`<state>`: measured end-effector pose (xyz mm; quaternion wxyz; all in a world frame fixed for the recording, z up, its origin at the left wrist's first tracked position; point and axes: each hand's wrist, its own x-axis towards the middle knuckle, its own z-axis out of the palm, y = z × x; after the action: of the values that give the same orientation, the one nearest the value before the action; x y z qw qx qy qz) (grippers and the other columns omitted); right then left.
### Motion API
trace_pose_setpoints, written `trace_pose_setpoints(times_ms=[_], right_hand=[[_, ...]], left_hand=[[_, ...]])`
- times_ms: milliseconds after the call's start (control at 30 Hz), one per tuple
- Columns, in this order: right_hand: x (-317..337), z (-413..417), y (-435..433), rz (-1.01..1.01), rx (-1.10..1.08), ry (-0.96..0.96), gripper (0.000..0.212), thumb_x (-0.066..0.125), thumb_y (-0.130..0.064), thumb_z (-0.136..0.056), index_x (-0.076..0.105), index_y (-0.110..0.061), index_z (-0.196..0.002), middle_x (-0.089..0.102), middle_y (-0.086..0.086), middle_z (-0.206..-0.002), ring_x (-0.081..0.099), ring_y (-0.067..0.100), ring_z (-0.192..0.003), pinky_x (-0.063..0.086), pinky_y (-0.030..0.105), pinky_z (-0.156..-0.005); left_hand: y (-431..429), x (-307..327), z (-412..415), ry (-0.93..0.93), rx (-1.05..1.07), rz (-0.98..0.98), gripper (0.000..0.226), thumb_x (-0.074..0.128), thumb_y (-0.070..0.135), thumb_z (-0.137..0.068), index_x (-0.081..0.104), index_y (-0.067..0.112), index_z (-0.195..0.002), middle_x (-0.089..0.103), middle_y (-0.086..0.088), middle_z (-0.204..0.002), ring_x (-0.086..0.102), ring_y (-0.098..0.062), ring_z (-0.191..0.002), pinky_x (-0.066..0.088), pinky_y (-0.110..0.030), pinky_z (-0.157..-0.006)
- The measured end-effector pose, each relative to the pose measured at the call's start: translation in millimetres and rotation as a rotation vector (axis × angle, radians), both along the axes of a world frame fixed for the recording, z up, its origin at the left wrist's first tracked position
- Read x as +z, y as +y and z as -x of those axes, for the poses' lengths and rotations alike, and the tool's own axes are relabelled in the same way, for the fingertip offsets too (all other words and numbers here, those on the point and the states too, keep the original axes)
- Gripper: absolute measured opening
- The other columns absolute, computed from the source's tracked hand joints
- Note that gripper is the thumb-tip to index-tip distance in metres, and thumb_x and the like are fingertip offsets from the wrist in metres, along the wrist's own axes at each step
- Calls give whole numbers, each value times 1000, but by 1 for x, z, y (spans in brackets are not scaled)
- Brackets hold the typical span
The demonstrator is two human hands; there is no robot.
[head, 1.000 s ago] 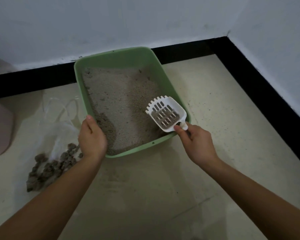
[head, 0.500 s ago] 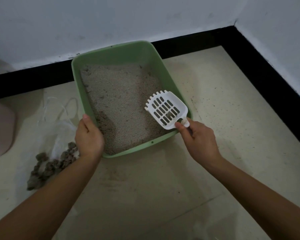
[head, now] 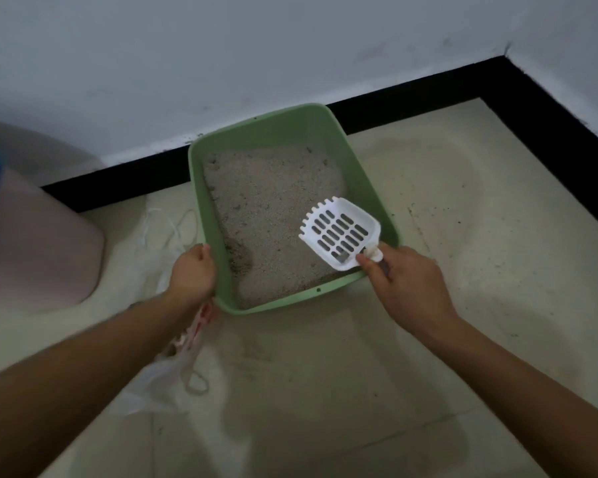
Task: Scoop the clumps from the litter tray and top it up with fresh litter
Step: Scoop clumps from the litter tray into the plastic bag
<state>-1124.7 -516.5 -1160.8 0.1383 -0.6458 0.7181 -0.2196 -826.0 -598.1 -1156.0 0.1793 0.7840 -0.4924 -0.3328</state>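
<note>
In the head view our left hand (head: 192, 270) grips the near-left rim of the litter tray (head: 290, 302) on the floor (head: 325, 391); our right hand (head: 404, 284) clasps the nearly empty scoop (head: 339, 232) above the litter (head: 273, 201); we judge it best to brace the tray and sift under the dark hollow.

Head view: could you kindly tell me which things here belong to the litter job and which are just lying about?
Job:
green plastic litter tray, gripped at its rim by the left hand
grey litter in it
white slotted plastic scoop, held by the right hand
probably the thin plastic bag on the floor

Lying about:
pink rounded object at left
black skirting board
</note>
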Motion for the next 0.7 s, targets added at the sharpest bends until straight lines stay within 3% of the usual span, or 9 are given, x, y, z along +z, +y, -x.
trace_pose_setpoints(times_ms=[33,133,200,300,367,500,533,600,700], right_hand=[[3,0,-3,-4,1,3,33,46,-45,-100,70,-22,-101,52,-8,-66,45,1,-57,30,21,-50],[22,-11,-17,-10,19,-18,36,46,-45,-100,72,-20,-99,52,-8,-60,47,3,-56,31,22,-50],[40,-28,-35,-10,48,-45,34,48,-45,-100,71,-20,-93,48,-9,-56,49,9,-55,29,25,-50],[74,-68,-62,-56,147,-37,31,50,-44,-99,65,-21,-83,52,-7,-60,57,23,-68,30,30,-55],[98,-96,-75,-48,261,51,32,49,-42,-99,68,-19,-88,66,5,-77,63,30,-82,36,31,-61],[131,-162,-84,-80,480,91,31,43,-38,-102,66,-18,-98,60,1,-82,63,25,-80,39,29,-59],[132,-178,-82,-73,517,161,28,43,-37,-102,64,-19,-101,57,1,-83,61,24,-79,40,29,-61],[119,-211,-76,36,633,519,21,49,-21,-95,63,-16,-109,57,6,-91,63,28,-79,40,32,-59],[96,-250,-60,106,907,958,25,45,-6,-75,68,-15,-78,59,7,-73,58,23,-55,27,30,-47]], left_hand=[[-3,7,-7,70,3,-93,42,31,26,-103,61,-3,-105,65,-21,-106,63,-38,-93,55,-46,-81],[-11,44,-19,318,32,-344,32,36,19,-99,64,6,-107,67,-12,-111,66,-27,-88,57,-37,-70],[-19,73,-29,329,-83,-407,25,38,22,-100,58,11,-112,65,-7,-116,67,-24,-95,56,-37,-72],[-30,111,-57,269,-253,-340,23,48,27,-99,60,16,-115,67,1,-112,67,-21,-101,56,-35,-75],[-40,116,-82,220,-257,-223,23,51,25,-98,61,18,-118,67,0,-111,65,-20,-101,55,-35,-78],[-51,78,-133,-59,-201,-50,43,52,11,-94,51,11,-136,56,-14,-131,57,-30,-115,45,-33,-86],[-50,63,-146,-98,-199,-61,50,52,10,-93,43,10,-142,50,-15,-140,52,-31,-121,43,-34,-90],[-46,32,-167,-74,-185,-127,60,51,10,-93,30,12,-149,40,-16,-147,45,-33,-128,41,-35,-92],[-37,-3,-185,90,-64,-130,56,48,11,-95,31,11,-148,41,-17,-145,47,-33,-124,41,-32,-91]])
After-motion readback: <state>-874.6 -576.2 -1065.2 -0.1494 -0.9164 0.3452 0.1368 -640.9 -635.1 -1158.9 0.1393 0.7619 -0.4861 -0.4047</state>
